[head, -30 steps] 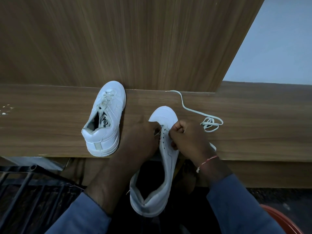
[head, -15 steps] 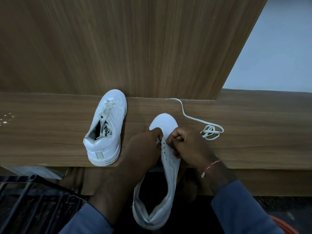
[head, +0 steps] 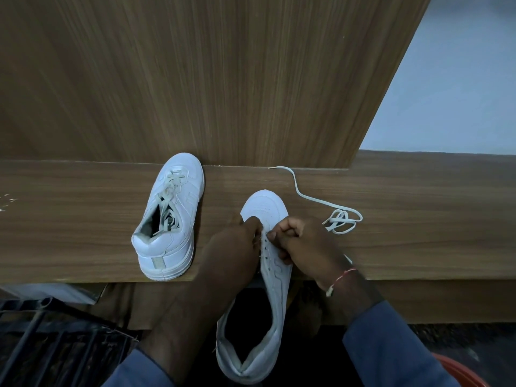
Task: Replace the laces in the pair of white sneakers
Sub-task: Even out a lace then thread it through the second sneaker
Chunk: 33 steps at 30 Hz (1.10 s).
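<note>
Two white sneakers are in view. The laced sneaker (head: 170, 219) stands on the wooden ledge (head: 418, 241) at the left, toe against the back panel. The second sneaker (head: 275, 289) has bare eyelets; its toe rests on the ledge and its heel hangs over the front edge. My left hand (head: 234, 247) grips this sneaker's left side near the top eyelets. My right hand (head: 304, 244) pinches at the eyelet row near the toe, fingers curled. A loose white lace (head: 339, 219) lies on the ledge to the right, one end running back toward the panel.
A tall wooden panel (head: 223, 79) rises behind the ledge. A pale wall (head: 460, 93) shows at the upper right. Below the ledge are a dark metal rack (head: 42, 344) at the left and an orange rim (head: 460, 370) at the lower right.
The view has tilted up a little, so everything sits lower in the frame. Both hands have shifted slightly toward the toe of the unlaced sneaker. The loose lace and the laced sneaker have not moved.
</note>
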Each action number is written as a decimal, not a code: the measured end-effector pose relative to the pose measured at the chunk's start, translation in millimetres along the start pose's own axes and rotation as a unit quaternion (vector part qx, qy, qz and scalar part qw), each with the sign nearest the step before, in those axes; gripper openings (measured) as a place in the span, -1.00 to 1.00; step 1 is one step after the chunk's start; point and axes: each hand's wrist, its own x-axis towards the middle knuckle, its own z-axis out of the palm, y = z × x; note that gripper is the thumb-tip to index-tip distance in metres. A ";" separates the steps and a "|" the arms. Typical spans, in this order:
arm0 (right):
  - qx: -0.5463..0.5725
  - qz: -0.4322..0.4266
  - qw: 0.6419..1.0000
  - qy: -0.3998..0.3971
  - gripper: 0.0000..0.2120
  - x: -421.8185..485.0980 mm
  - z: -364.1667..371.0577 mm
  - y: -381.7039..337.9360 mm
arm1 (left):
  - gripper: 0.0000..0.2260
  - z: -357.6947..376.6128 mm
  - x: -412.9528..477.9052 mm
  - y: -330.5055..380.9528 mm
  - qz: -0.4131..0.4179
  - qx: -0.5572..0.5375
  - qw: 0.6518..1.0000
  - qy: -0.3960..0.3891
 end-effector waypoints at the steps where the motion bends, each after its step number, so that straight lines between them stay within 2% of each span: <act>1: -0.018 -0.009 1.000 -0.006 -0.86 0.9 -0.6 0.1 | -0.84 -0.4 0.9 0.7 -0.003 0.018 1.000 -0.008; 5: -0.057 -0.025 0.998 -0.016 -0.84 5.2 -0.4 1.6 | -0.84 -2.9 -1.3 5.6 -0.014 0.051 0.998 -0.021; 7: -0.048 -0.021 0.998 -0.017 -0.86 4.5 -0.4 1.8 | -0.85 -1.8 -4.6 8.8 -0.020 0.031 0.999 -0.013; 11: 0.007 -0.005 1.000 -0.020 -0.89 5.7 -2.1 0.7 | -0.89 3.6 -7.4 4.8 -0.040 -0.094 0.992 0.073; 15: -0.089 -0.018 0.996 0.002 -0.88 11.6 -7.6 8.1 | -0.89 5.2 -11.5 -4.9 -0.111 -0.217 0.958 0.150; 18: -0.119 -0.026 0.989 0.082 -0.87 10.7 -11.3 7.4 | -0.87 2.9 -12.2 -7.6 -0.143 -0.268 0.938 0.166; 20: -0.131 -0.090 0.974 0.164 -0.97 7.3 -10.8 -1.2 | -0.87 1.6 -10.6 -8.0 -0.138 -0.262 0.943 0.153; 21: -0.134 -0.138 0.967 0.169 -0.95 4.5 -8.2 -7.2 | -0.87 1.2 -10.2 -7.8 -0.125 -0.254 0.948 0.148; 23: -0.118 -0.201 0.968 0.093 -0.82 -0.7 3.0 -16.9 | -0.86 0.0 -10.9 -7.3 -0.087 -0.245 0.955 0.146; 25: -0.124 -0.222 0.967 0.014 -0.82 -4.9 16.3 -21.0 | -0.84 -0.7 -13.6 -7.1 -0.052 -0.241 0.959 0.142; 29: -0.145 -0.250 0.957 0.040 -0.92 0.1 17.7 -18.2 | -0.90 -2.9 -17.7 -6.5 0.020 -0.209 0.969 0.130; 31: -0.140 -0.240 0.959 0.052 -0.91 0.9 11.0 -13.2 | -0.96 -3.1 -17.5 -4.2 0.017 -0.213 0.970 0.117; 33: -0.111 -0.203 0.970 0.070 -0.93 -0.6 7.3 -7.7 | -0.81 -1.8 -17.9 -2.7 -0.023 -0.221 0.970 0.095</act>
